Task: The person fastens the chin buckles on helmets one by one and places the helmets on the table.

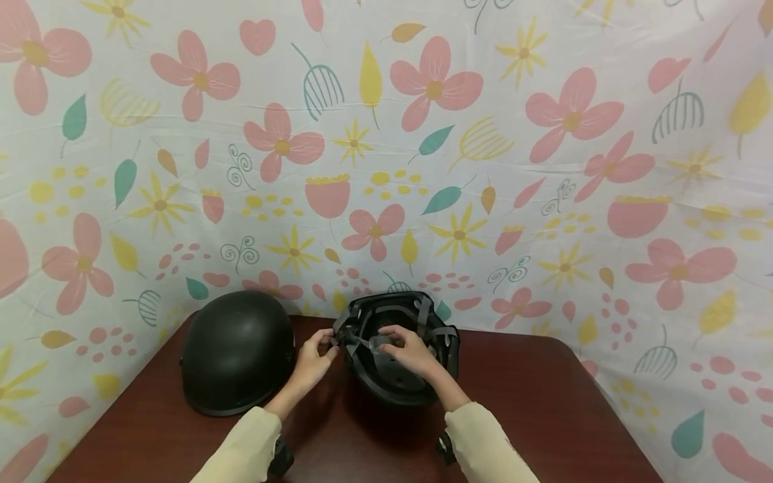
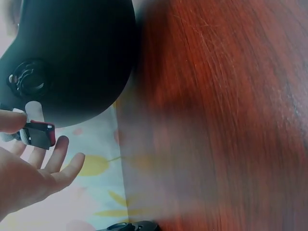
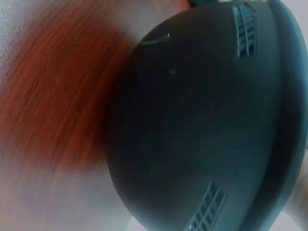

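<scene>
An upturned black helmet [image 1: 392,389] lies on the table, its padded inside and grey straps facing up. At its left rim my left hand [image 1: 314,362] pinches a black buckle [image 2: 41,135] with a red edge, between thumb and fingers. In the left wrist view the other fingers of that hand are spread, beside a round knob [image 2: 32,82] on the shell. My right hand [image 1: 410,352] reaches over the helmet's opening and holds a greyish strap piece [image 1: 379,343] between thumb and fingers. In the right wrist view the vented shell hides most of this hand.
A second black helmet [image 1: 238,355] sits dome up on the left, close to my left forearm. The dark red wooden table [image 1: 531,402] extends to the right. Behind it hangs a flowered cloth [image 1: 374,168].
</scene>
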A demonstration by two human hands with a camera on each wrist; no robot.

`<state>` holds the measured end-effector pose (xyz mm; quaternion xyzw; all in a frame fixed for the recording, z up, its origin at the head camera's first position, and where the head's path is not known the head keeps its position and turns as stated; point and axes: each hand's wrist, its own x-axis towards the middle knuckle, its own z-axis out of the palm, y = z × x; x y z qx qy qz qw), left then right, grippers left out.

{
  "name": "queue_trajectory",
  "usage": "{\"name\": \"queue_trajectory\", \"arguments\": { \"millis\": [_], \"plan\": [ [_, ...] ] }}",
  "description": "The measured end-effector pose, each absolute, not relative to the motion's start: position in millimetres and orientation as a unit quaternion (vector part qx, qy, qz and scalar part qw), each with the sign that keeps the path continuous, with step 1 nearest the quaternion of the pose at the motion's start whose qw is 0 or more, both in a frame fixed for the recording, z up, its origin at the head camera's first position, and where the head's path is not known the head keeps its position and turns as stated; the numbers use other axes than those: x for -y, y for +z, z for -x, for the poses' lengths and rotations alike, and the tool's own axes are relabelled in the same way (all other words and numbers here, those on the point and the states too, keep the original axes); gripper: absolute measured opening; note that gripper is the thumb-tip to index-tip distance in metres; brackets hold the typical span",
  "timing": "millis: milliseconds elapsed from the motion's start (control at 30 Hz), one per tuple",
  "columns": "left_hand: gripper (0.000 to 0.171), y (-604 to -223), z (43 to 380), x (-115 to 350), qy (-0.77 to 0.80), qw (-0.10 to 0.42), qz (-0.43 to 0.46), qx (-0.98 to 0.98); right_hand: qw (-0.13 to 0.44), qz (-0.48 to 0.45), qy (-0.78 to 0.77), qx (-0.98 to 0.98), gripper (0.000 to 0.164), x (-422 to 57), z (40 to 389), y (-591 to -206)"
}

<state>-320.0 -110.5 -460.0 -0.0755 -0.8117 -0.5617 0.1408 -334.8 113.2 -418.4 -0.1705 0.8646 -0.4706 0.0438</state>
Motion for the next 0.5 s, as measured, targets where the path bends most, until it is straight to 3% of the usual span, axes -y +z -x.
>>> {"name": "queue_trajectory", "arguments": {
  "millis": [500],
  "plan": [
    [0.037,-450,311,116,-0.56,0.137,0.087,0.812,0.087,0.237,-0.459,-0.852,0.045,-85,330,-414]
  ]
}}
